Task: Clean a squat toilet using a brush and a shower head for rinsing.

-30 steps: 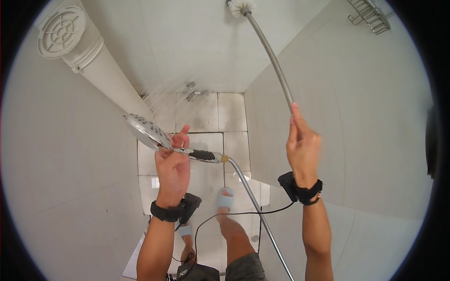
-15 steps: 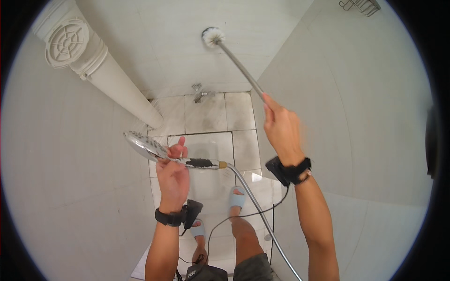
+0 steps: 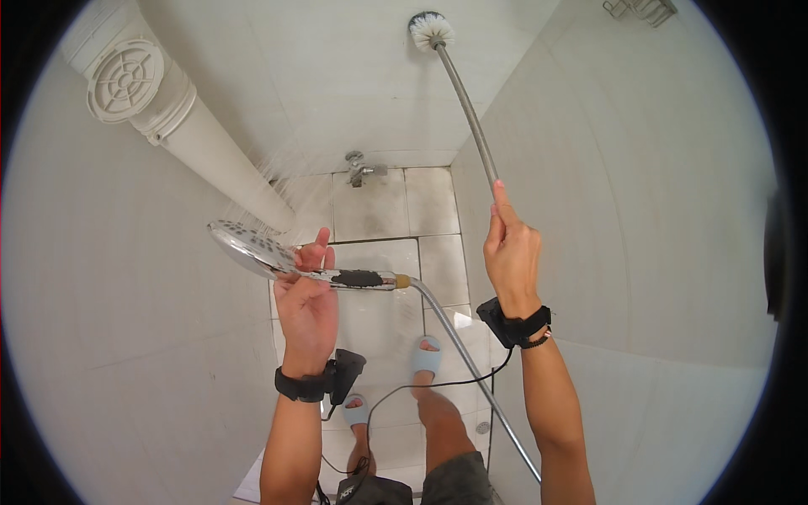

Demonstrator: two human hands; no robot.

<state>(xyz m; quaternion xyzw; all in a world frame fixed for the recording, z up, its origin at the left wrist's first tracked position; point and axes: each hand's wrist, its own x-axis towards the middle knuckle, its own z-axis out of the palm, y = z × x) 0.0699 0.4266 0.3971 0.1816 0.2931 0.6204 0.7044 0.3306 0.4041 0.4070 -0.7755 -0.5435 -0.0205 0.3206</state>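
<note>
We stand in a tiled shower stall, and the walls [image 3: 640,252] are the largest thing to mind: the right one rises just beside our right hand, the back one is well beyond both hands. A wide white pipe [image 3: 210,151] with a round vent cap runs down the left wall above and to the left of our left fingers. Far below the hands lies the floor [image 3: 379,210], its tiles stained, with a small tap low on the back wall.

Our right hand [image 3: 511,257] is closed around the metal handle of the brush [image 3: 431,29], forefinger laid along the shaft; the white bristle head sits far above the fingers, touching the back wall near the corner. We judge that firm, even pressure along the shaft serves best, with the head kept flat on the tile.

Our left hand [image 3: 307,303] is wrapped around the shower head [image 3: 252,248], its handle across the palm, the face just left of the fingers and spraying up and left. The hose [image 3: 471,370] drops away to the right of that hand. We would aim the spray nearer the bristles and keep the hose away from our feet.
</note>
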